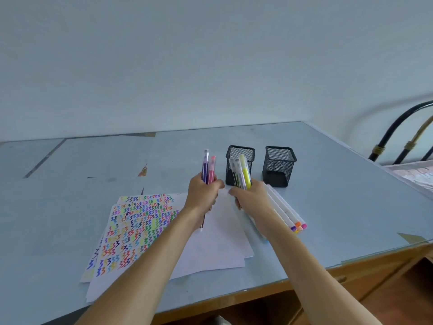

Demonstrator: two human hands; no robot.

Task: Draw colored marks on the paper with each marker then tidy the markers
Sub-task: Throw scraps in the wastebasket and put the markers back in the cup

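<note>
The marked paper (140, 226) fills the lower left of the frame, two mesh cups (240, 164) stand empty at centre. My left hand (202, 193) grips two markers (208, 170), my right hand (249, 195) a small bunch (241, 172). They look light, stiff and slick, so I hold them mid-barrel.

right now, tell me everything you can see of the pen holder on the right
The right pen holder is a square cup of black wire mesh with a solid rim and base. It stands upright on the table near its far edge, apart from the twin left holder. No markers show above its rim. The white markers lie just in front of its base; whether they touch it is unclear. Neither hand touches it.
</note>
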